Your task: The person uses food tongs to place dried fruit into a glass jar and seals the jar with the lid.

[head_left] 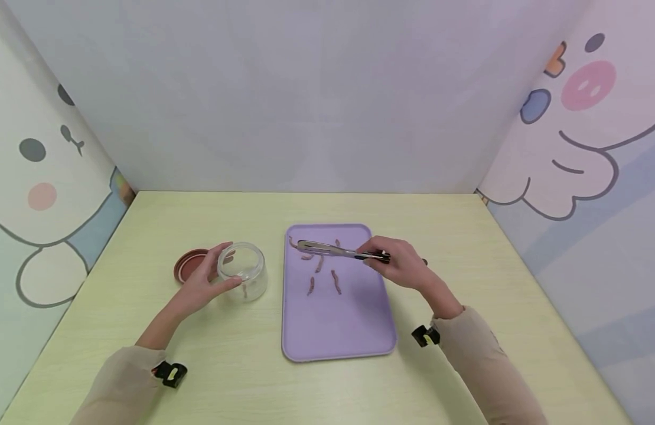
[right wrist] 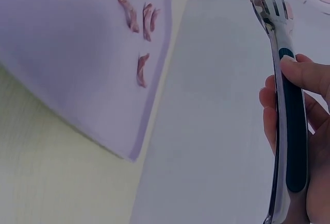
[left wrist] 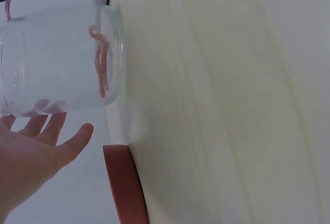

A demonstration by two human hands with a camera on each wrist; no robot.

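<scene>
My left hand [head_left: 202, 283] grips a clear glass jar [head_left: 258, 283] around its side, thumb near the rim. Inside the jar, thin reddish-brown twisted strips [left wrist: 102, 64] lie at the bottom. In my right hand [head_left: 398, 262] are metal tongs [head_left: 332, 249] with dark handle grips, held level over the far part of a purple tray [head_left: 338, 330]. At the tongs' tips, one strip [left wrist: 8, 9] hangs down in the left wrist view. Several more strips [right wrist: 129, 13] lie spread on the tray, which stands just right of the jar.
A round reddish-brown lid [head_left: 188, 267] lies on the pale wood-patterned table [head_left: 231, 366], left of the jar and partly behind my left hand. Pale walls with cartoon animals [head_left: 587, 88] stand around the table's back and sides.
</scene>
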